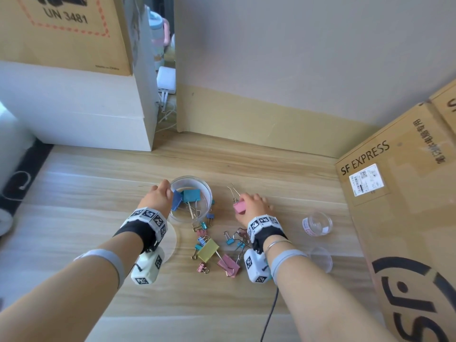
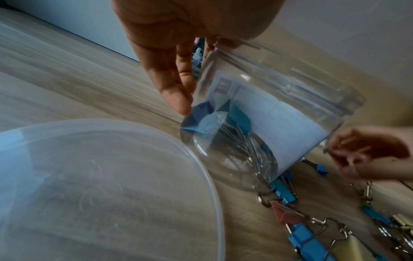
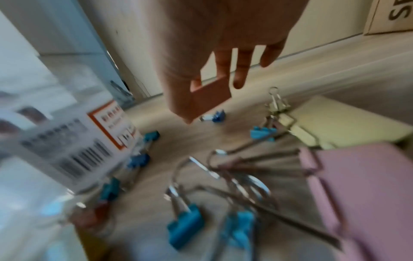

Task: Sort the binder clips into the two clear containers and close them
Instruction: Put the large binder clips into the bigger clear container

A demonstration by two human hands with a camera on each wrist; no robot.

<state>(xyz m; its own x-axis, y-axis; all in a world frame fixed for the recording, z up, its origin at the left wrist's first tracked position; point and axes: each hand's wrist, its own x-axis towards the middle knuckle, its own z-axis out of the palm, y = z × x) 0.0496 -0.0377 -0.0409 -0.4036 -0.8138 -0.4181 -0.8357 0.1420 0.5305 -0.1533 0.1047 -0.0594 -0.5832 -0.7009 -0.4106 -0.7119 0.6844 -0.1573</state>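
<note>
The large clear container (image 1: 206,208) stands on the wooden floor with two big blue binder clips (image 1: 192,195) inside. My left hand (image 1: 161,192) grips its left wall, thumb (image 2: 174,91) outside and fingers over the rim. To the right of the container, my right hand (image 1: 248,203) pinches a large pink binder clip (image 1: 239,207), held just above the floor; it is blurred in the right wrist view (image 3: 210,96). The small clear container (image 1: 317,223) lies open further right. Loose pink, blue and yellow clips (image 1: 212,250) are piled between my wrists.
The big translucent lid (image 2: 100,185) lies flat under my left wrist. A small lid (image 1: 322,259) sits near my right forearm. An SF Express carton (image 1: 394,193) bounds the right side, white boxes (image 1: 86,114) the left, a wall behind. A black cable (image 1: 271,312) trails by my right arm.
</note>
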